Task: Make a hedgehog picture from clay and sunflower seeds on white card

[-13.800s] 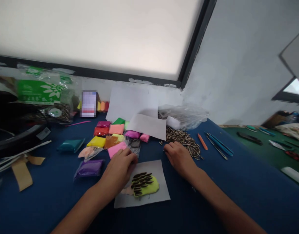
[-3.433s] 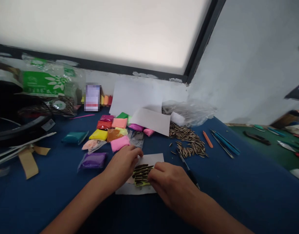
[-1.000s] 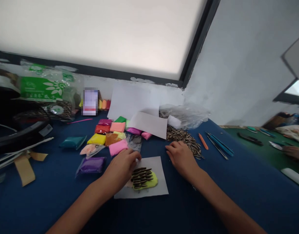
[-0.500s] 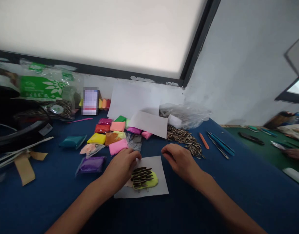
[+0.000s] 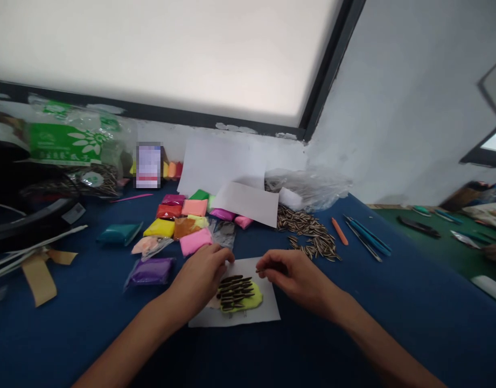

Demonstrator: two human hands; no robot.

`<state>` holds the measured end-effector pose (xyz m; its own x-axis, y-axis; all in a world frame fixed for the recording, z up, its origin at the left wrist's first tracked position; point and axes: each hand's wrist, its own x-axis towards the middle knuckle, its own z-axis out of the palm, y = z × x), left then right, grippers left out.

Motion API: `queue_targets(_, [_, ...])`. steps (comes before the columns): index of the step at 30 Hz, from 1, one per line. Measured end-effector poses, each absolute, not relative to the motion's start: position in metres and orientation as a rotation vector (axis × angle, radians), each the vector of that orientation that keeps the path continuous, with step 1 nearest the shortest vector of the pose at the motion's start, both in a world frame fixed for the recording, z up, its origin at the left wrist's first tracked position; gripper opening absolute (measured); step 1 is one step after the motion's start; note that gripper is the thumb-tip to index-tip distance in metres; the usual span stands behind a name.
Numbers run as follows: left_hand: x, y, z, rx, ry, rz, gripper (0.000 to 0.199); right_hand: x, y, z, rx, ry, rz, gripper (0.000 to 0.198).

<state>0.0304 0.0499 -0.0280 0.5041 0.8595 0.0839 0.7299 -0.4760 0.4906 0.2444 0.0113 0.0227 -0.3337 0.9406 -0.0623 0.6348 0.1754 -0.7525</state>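
1. Since 1.0 s ago the right hand (image 5: 298,277) has left the pile of sunflower seeds (image 5: 310,237) and come back over the white paper (image 5: 248,315); it now pinches 1 seed (image 5: 260,270) between thumb and forefinger, the other fingers curled.
2. The left hand (image 5: 201,275) has stayed in its place, resting on the left edge of the paper with the fingers bent down; whether it grips something I cannot tell.
3. The yellow clay piece (image 5: 243,298) lies on the paper between the 2 hands, and dark striped seeds are pressed in rows into its top.
4. The held seed is just beside the clay, at 1 o'clock from it, and does not touch it.
5. The seed pile lies on the blue table (image 5: 393,312) at 1 o'clock from the right hand, a little apart.
6. Packets of coloured clay (image 5: 183,221) lie at 11 o'clock from the left hand; the pink packet (image 5: 195,241) is the nearest, and a purple packet (image 5: 148,271) is at 9 o'clock.
7. An orange tool (image 5: 340,231) and blue tools (image 5: 367,236) lie at 3 o'clock from the pile.
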Motion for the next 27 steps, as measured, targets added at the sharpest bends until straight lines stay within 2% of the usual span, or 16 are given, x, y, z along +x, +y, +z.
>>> queue_targets(11, [0.031,0.0492,-0.028,2.349,1.313,0.453,0.027,0.2466,0.0125,0.0213,-1.575,-2.127,0.744,0.01])
queue_targets(27, [0.0314,0.0481,-0.0266,2.364,1.317,0.461,0.026,0.2452,0.0123,0.0214,-1.605,-2.18,0.752,0.016])
